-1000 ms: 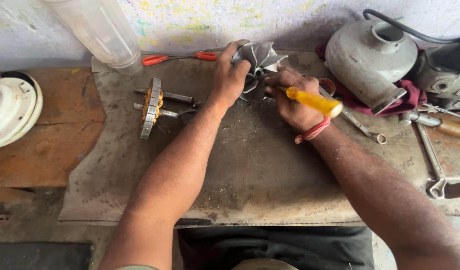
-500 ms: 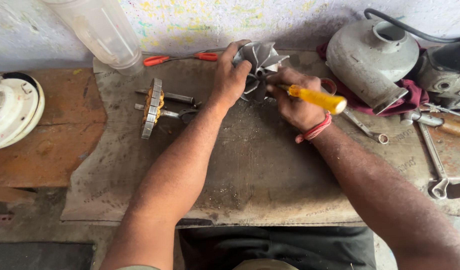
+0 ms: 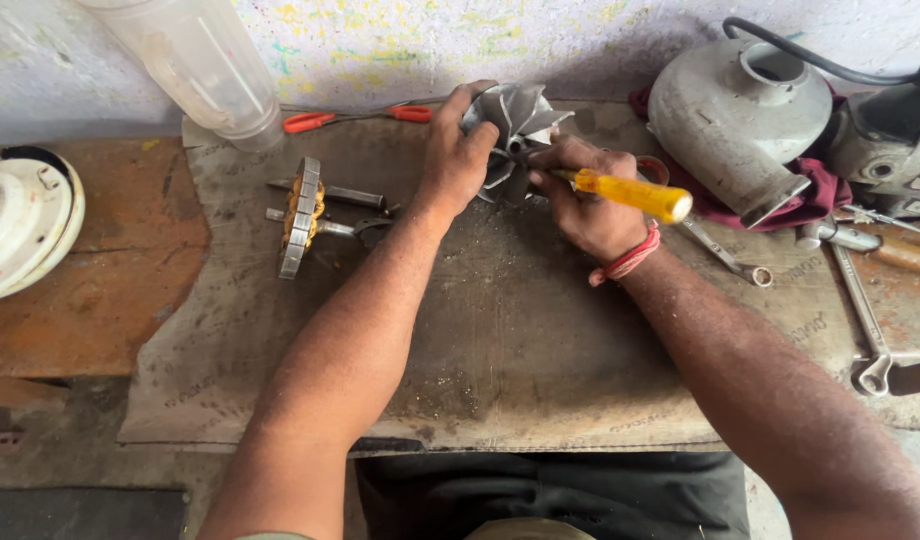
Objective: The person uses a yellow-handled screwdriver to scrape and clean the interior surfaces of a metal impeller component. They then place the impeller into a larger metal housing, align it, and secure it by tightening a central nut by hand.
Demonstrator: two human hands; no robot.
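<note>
A worn grey-brown cardboard sheet (image 3: pixel 500 350), faintly printed along its edges, covers most of the wooden bench (image 3: pixel 90 300) and is the widest thing in view. At two o'clock from its middle sits a grey metal pump housing (image 3: pixel 740 125) on a dark red cloth (image 3: pixel 810 200), with a black cable curving off behind it. At eleven o'clock a clear plastic jar (image 3: pixel 195 65) lies tilted against the speckled wall. At nine o'clock, off the sheet, rests a white round cover (image 3: pixel 20 225). Just left of the sheet's upper middle stands a motor rotor (image 3: pixel 302 215) with yellowish windings on its shaft.

At twelve o'clock the metal fan impeller (image 3: pixel 515 125) stands on the sheet near the wall. The left hand (image 3: pixel 455 160) wraps its left side, fingers curled over the blades. The right hand (image 3: pixel 585 205), a red thread at its wrist, closes fingers and thumb around a yellow-handled screwdriver (image 3: pixel 630 193) whose tip meets the impeller's hub.

At three o'clock lie a long spanner (image 3: pixel 865 320) and a smaller spanner (image 3: pixel 725 255). Red-handled scissors (image 3: pixel 355 117) lie by the wall, left of the impeller.
</note>
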